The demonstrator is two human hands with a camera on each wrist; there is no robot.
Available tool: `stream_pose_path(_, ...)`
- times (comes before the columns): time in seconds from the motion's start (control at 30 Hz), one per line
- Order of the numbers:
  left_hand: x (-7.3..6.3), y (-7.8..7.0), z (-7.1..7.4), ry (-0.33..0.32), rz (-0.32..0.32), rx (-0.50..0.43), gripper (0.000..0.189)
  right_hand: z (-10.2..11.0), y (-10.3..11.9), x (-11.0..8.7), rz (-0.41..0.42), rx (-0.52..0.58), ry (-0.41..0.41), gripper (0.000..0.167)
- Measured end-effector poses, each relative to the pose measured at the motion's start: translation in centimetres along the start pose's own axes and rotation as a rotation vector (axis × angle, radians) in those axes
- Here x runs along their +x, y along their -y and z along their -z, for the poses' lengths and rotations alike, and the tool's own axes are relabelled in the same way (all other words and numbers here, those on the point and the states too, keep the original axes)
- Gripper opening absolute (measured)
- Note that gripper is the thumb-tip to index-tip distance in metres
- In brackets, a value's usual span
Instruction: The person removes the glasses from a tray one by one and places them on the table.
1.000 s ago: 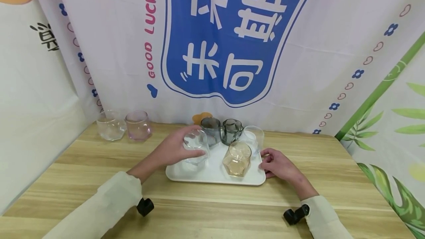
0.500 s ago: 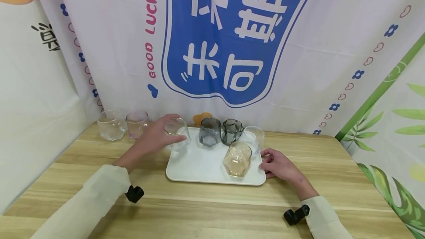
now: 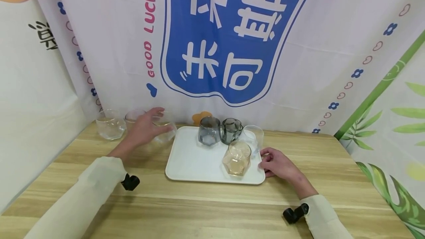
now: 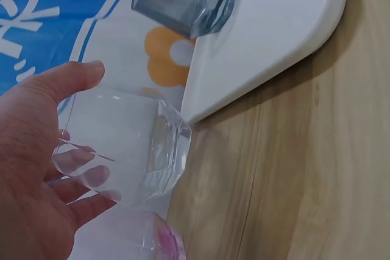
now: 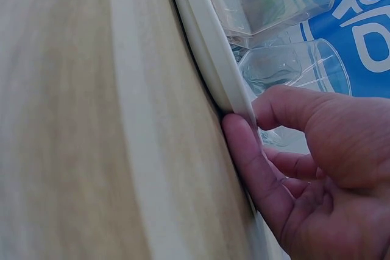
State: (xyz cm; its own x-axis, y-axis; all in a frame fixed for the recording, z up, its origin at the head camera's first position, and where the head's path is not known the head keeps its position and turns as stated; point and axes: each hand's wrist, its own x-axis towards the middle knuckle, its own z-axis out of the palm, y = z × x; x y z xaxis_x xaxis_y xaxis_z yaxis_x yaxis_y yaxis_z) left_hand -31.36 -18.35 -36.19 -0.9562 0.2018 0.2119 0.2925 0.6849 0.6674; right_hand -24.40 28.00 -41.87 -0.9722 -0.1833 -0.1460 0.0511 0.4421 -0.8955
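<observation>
My left hand holds a clear faceted glass just left of the white tray, thumb on one side and fingers behind it. Whether its base touches the table, I cannot tell. At the tray's right end, my right hand pinches the rim between thumb and finger, as the right wrist view shows. On the tray stand a smoky grey glass, a dark glass, a tall clear glass and an amber glass. A pink glass is partly hidden behind my left hand.
Another clear glass stands at the table's back left corner. Behind the wooden table hangs a printed cloth, close to the back row of glasses.
My left hand has carried the clear glass leftward from above the tray to beside the pink glass. The tray's left part is now uncovered. My right hand has stayed at the tray rim.
</observation>
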Motion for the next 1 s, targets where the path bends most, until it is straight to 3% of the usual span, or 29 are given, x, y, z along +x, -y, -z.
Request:
stream_pose_path(0.3,0.5,0.4,0.3,-0.002,0.067,0.018,0.085,0.0,0.1,0.2,0.002,0.006,0.002,0.045)
stream_pose_path(1.0,0.7,2.2,0.8,-0.01,0.087,0.036,0.085,0.0,0.1,0.0,-0.012,-0.001,-0.005,0.045)
